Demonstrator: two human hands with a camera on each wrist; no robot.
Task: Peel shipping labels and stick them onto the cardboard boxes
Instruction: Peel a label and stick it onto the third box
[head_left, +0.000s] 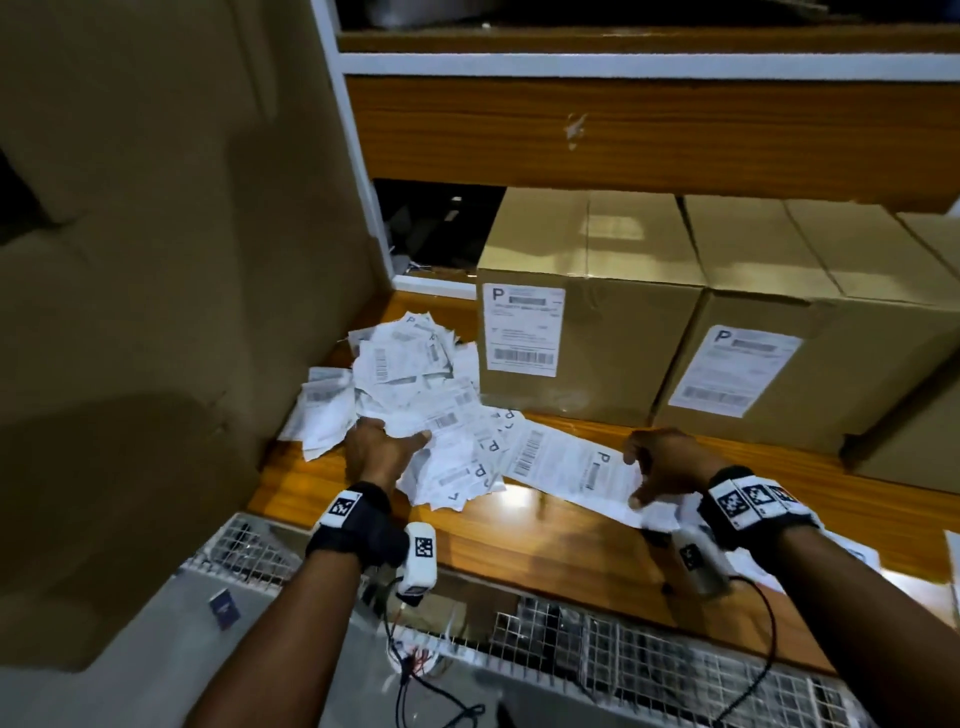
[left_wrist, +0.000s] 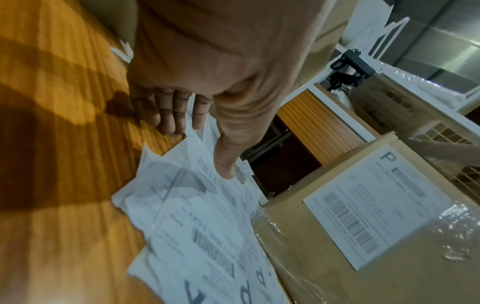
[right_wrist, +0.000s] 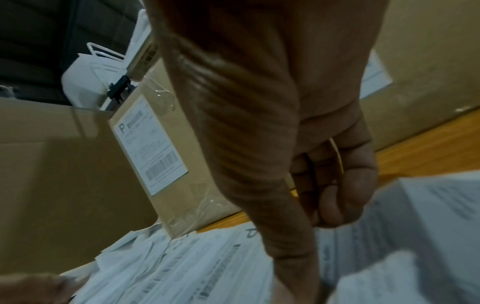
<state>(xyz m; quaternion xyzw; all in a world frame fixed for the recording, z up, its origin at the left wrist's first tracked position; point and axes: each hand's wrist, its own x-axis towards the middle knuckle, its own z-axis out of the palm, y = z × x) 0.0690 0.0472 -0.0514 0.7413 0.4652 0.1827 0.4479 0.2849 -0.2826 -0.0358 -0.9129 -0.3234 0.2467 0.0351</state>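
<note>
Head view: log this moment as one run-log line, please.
left hand: rests on label pile | right hand: pinches label sheet | left box: labelled | right box: labelled | surface: wooden counter

Black wristbands (head_left: 363, 535) bearing white square-coded tags (head_left: 344, 510), with cabled white cameras (head_left: 420, 564).

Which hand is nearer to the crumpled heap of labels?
Left. The left hand touches the heap at its near edge; the right hand is off to its right, holding a flat label sheet.
</note>
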